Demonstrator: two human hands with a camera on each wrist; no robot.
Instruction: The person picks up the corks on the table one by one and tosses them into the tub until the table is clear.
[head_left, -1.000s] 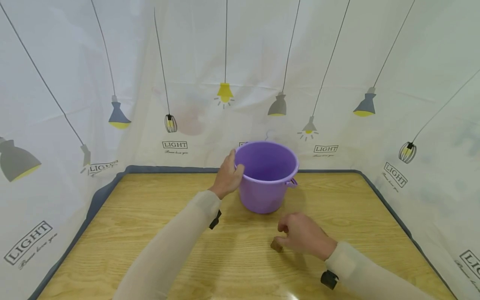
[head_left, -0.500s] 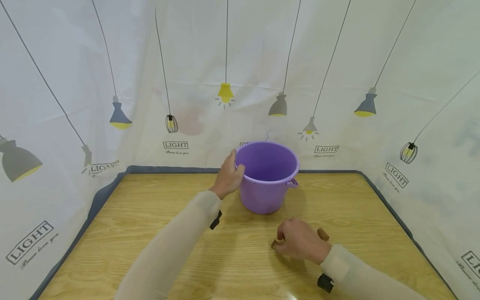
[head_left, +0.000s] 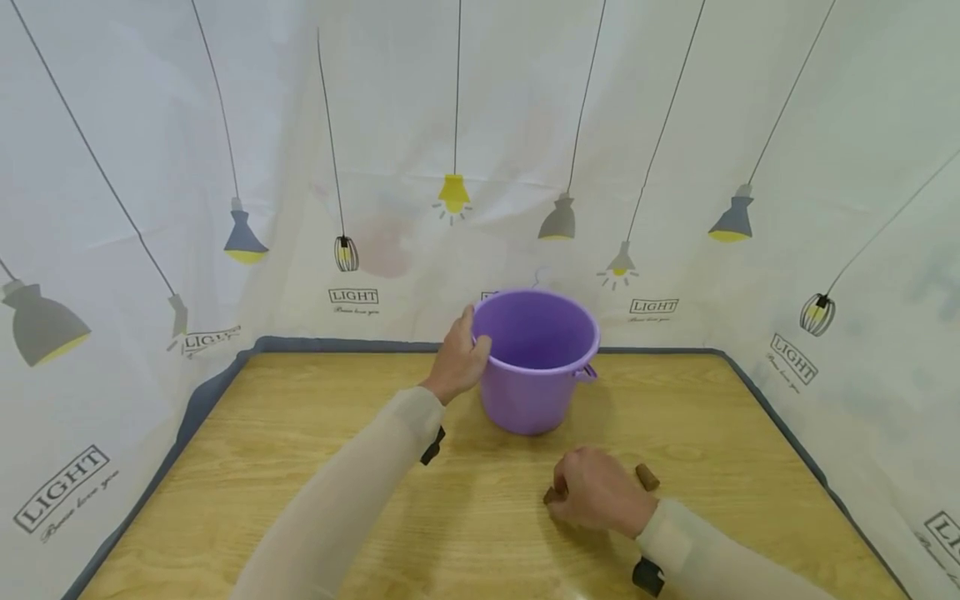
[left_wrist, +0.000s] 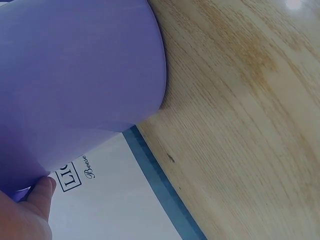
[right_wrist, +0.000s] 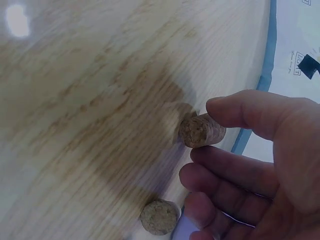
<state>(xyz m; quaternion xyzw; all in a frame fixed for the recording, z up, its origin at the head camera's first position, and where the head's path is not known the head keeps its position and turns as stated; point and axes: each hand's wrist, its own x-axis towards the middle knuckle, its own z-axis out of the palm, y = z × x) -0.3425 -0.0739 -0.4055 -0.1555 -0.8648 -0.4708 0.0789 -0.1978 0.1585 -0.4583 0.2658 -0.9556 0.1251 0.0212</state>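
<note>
My left hand (head_left: 457, 362) grips the left rim of a purple plastic bucket (head_left: 528, 400) that stands upright near the back of the table. In the left wrist view the bucket's side (left_wrist: 80, 75) fills the upper left, and fingers (left_wrist: 42, 200) show at its edge. In front of the bucket, my right hand (head_left: 600, 492) is low over the table, pinching a brown cork (right_wrist: 200, 131) between thumb and index finger. A second cork (head_left: 647, 477) lies on the table just right of that hand; the right wrist view shows its round end, below the curled fingers.
The wood-grain table (head_left: 337, 417) has a dark blue border along its back and sides. White sheets (head_left: 405, 125) printed with hanging lamps close it in at the back, left and right. The bucket's handle joint (head_left: 585, 373) sticks out on its right.
My right hand has shifted slightly left and toward me, baring the second cork that it hid before. The left hand keeps its grip on the bucket. The head view has tilted up slightly.
</note>
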